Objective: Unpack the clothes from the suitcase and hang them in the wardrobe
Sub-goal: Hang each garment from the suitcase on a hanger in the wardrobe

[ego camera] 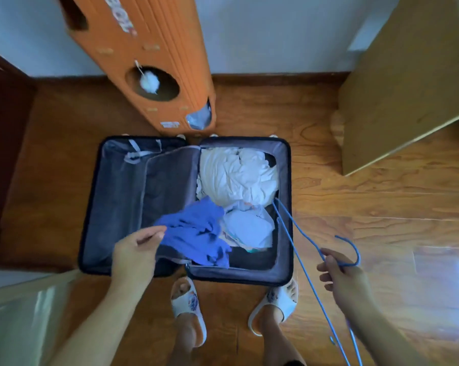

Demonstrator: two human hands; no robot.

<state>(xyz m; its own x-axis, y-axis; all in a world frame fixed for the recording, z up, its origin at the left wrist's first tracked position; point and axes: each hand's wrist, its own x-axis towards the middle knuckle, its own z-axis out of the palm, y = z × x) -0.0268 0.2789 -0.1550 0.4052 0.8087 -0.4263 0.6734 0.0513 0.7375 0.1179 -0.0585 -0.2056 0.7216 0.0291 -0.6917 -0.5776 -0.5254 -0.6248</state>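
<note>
Wooden floor (pixel 355 196) carries an open dark navy hard-shell suitcase (pixel 285 180), still mostly full. Inside it, a crumpled white garment (pixel 236 175) fills the far corner, with pale blue clothing (pixel 249 228) nearer. The left hand (pixel 136 252) pinches a royal-blue shirt (pixel 196 233) at the suitcase's middle. Right of the suitcase, the right hand (pixel 347 281) curls around a blue wire hanger (pixel 297 233). No wardrobe visible; nothing looks hung yet.

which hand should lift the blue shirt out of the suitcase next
Left, probably. The left hand already pinches the blue shirt at its edge over the open suitcase. The right hand is off to the side, gripping a blue hanger.
</note>
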